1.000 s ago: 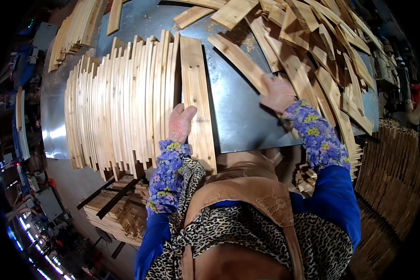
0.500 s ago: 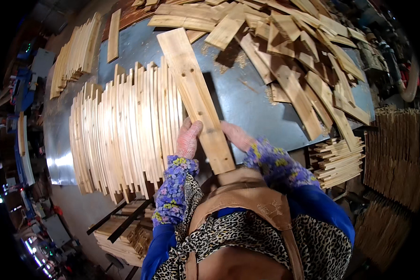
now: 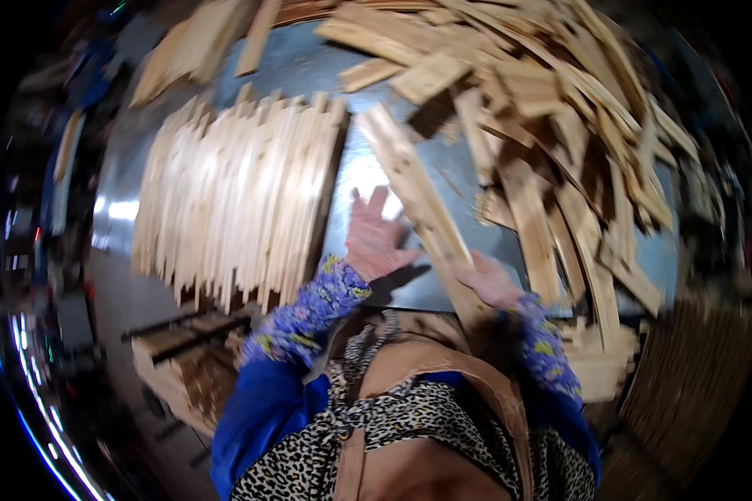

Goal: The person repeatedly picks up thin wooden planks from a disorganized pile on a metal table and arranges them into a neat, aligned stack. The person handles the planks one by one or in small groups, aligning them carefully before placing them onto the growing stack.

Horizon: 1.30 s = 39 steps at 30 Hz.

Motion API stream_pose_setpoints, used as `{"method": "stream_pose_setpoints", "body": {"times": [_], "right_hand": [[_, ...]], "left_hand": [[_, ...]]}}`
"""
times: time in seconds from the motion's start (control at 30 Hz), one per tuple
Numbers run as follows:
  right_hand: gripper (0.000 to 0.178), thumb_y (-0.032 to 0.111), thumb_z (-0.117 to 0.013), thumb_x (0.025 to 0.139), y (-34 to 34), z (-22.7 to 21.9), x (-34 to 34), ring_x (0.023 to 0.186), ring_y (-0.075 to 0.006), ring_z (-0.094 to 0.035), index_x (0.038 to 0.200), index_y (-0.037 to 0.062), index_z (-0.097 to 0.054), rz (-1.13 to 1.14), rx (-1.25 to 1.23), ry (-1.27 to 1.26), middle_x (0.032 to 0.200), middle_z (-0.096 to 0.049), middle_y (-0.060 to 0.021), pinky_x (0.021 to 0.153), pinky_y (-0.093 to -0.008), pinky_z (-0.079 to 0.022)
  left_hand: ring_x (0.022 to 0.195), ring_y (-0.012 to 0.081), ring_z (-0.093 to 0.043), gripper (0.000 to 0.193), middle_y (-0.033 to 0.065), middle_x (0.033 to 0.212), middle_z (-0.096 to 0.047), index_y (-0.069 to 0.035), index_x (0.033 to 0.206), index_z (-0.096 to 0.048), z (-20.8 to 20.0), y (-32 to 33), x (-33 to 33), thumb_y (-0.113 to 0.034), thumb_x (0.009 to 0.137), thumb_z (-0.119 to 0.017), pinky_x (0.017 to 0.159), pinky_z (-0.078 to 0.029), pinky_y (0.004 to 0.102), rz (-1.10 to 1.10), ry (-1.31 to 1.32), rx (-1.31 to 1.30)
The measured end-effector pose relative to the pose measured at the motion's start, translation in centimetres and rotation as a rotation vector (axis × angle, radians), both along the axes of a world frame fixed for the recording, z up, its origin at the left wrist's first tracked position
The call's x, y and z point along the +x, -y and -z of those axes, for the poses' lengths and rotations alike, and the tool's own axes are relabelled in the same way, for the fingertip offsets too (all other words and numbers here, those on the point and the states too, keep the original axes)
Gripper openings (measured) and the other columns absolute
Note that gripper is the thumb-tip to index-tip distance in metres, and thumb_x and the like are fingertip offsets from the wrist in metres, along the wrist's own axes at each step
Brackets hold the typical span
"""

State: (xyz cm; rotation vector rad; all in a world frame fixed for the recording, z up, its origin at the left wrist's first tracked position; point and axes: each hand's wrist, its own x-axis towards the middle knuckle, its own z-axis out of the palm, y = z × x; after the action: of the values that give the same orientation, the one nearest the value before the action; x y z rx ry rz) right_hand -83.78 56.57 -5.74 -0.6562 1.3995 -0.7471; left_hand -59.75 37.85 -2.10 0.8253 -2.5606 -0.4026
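A pale wooden board [image 3: 418,200] leans lengthwise in front of me, slightly blurred and turned partly onto its edge. Gloved, my right hand [image 3: 490,280] grips it by its right side near the lower end. My left hand [image 3: 376,235], in a pinkish glove too, is off the board with its fingers spread above the metal tabletop [image 3: 355,159]. To the left of that hand stands a tight row of boards [image 3: 234,196] set on edge, with uneven ends.
A loose heap of boards [image 3: 551,125] covers the right and far side of the table. Another small stack [image 3: 192,46] lies at the far left, beside a single board [image 3: 259,37]. Below the table's near edge are stacked boards [image 3: 184,367] at left and a tall brown stack [image 3: 685,392] at right.
My left hand has let go of the board and opened. The board has moved right in my right hand and turned toward its edge. The view has shifted.
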Motion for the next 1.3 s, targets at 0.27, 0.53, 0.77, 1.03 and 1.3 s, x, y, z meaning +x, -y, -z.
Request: {"method": "stream_pose_setpoints", "body": {"times": [0.27, 0.53, 0.77, 1.03, 1.3], "right_hand": [[0.064, 0.026, -0.077, 0.101, 8.2, -7.8, -0.5, 0.126, -0.0231, -0.067, 0.158, 0.0047, -0.057, -0.256, 0.115, -0.439, 0.138, -0.072, -0.0111, 0.109, -0.0383, -0.053], [0.105, 0.039, -0.087, 0.083, -2.7, 6.5, -10.4, 0.139, -0.0486, -0.058, 0.168, 0.0025, -0.037, 0.112, 0.348, -1.739, 0.163, -0.048, -0.0293, 0.115, -0.0595, -0.050], [0.090, 0.039, -0.083, 0.092, 1.2, 6.2, 2.1, 0.133, -0.0436, -0.065, 0.162, -0.0031, -0.045, 0.072, 0.188, -1.359, 0.146, -0.066, -0.0276, 0.112, -0.0473, -0.052], [0.078, 0.056, -0.054, 0.110, 23.1, 7.3, 23.0, 0.121, -0.0325, -0.067, 0.155, -0.0081, -0.052, 0.250, 0.096, -0.555, 0.134, -0.071, -0.0242, 0.108, -0.0412, -0.050], [0.076, 0.042, -0.066, 0.108, 26.8, 9.0, 27.0, 0.132, -0.0307, -0.063, 0.162, -0.0065, -0.043, 0.451, -0.172, -0.359, 0.145, -0.066, -0.0217, 0.113, -0.0383, -0.051]], "left_hand": [[0.091, 0.0294, -0.066, 0.045, 0.0101, 0.100, -0.065, -0.018, 0.137, -0.064, -6.7, 7.8, 8.8, -0.014, 0.092, -0.063, 0.106, -0.052, 0.0527, 0.432, 0.275, -0.243], [0.139, 0.0303, -0.062, 0.096, 0.0213, 0.158, -0.057, -0.009, 0.175, -0.023, -11.0, 27.1, 35.3, -0.052, 0.102, -0.069, 0.113, -0.056, 0.0418, -1.180, 0.722, 0.489], [0.150, 0.0409, -0.051, 0.091, 0.0256, 0.163, -0.051, -0.009, 0.165, -0.047, -1.1, 34.6, 57.0, -0.065, 0.097, -0.065, 0.125, -0.043, 0.0496, -1.267, 0.876, 0.211], [0.150, 0.0442, -0.046, 0.086, 0.0312, 0.160, -0.050, 0.005, 0.159, -0.047, 7.7, 18.4, 61.2, -0.048, 0.098, -0.076, 0.125, -0.038, 0.0513, -1.210, 0.433, 0.120], [0.122, 0.0262, -0.065, 0.070, 0.0173, 0.143, -0.069, 0.004, 0.147, -0.063, 12.1, 11.2, 62.2, -0.053, 0.108, -0.062, 0.108, -0.050, 0.0397, -1.447, -0.946, 1.193]]}}
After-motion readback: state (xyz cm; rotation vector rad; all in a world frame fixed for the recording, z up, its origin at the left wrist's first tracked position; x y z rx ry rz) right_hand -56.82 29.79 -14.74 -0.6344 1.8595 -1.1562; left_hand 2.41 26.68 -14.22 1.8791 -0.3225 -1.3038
